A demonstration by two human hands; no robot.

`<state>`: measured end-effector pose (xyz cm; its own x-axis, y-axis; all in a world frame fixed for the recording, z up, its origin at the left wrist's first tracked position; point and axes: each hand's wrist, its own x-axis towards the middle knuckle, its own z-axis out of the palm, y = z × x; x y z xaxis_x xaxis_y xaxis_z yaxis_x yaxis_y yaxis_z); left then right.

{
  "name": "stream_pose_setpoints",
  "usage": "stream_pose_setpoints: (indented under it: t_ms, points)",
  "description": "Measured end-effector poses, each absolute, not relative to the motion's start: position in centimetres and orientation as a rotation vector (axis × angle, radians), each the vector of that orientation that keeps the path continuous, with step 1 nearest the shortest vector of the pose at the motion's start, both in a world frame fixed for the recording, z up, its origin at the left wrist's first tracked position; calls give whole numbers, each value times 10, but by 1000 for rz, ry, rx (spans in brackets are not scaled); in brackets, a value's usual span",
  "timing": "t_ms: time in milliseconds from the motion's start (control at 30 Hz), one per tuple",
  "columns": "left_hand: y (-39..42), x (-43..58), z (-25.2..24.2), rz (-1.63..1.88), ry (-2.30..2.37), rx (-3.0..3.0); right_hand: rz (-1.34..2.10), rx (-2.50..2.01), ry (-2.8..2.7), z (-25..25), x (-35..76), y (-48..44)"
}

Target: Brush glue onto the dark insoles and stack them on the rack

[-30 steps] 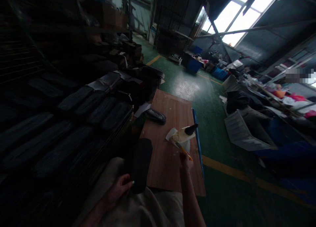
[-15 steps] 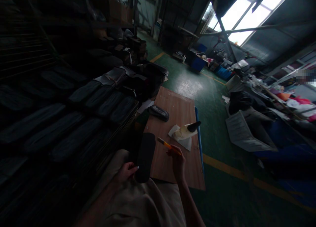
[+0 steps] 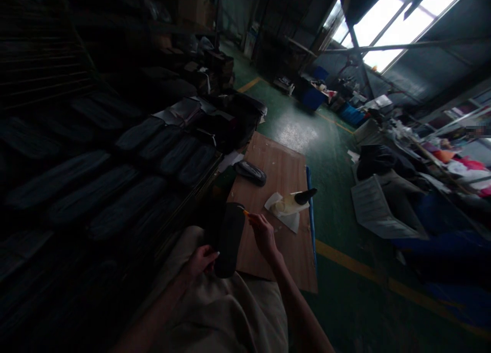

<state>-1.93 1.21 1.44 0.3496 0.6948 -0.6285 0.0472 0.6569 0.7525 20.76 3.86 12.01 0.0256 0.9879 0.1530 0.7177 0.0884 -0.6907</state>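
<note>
A dark, sole-shaped piece (image 3: 230, 238) lies over the near left edge of the wooden board (image 3: 284, 156). My left hand (image 3: 203, 260) pinches its lower left edge, thumb on top. In my right hand (image 3: 263, 233) is a small brush with an orange handle (image 3: 246, 214). The brush's tip is at the piece's far right end, where a pale streak shows. Right of this hand, a cream bottle with a black tip (image 3: 305, 196) lies tilted on a white sheet (image 3: 289, 222). Farther back on the board sit dark sole-shaped pieces (image 3: 251, 173), apparently stacked.
Rows of dark sole-shaped pieces (image 3: 115, 194) cover a surface to my left. Dark stacked goods (image 3: 215, 69) stand behind it. To the right are a grey bin (image 3: 383, 210), blue containers and a cluttered bench. Green floor (image 3: 295, 130) with yellow lines runs beyond the board.
My right hand has moved left and forward, bringing the brush onto the far end of the sole-shaped piece. A pale streak now shows there. My left hand keeps its grip.
</note>
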Motion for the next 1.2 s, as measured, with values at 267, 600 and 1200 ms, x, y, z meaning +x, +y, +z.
stream_pose_setpoints:
  t_ms: [267,600,1200]
  points:
    - [11,-20,15,471,1141,766,588,-1762,-1786,120,203,25]
    - [10,-21,27,462,1134,737,592,-1747,-1808,123,203,44]
    - [10,-25,36,472,1092,702,1128,-1681,-1777,164,186,-63]
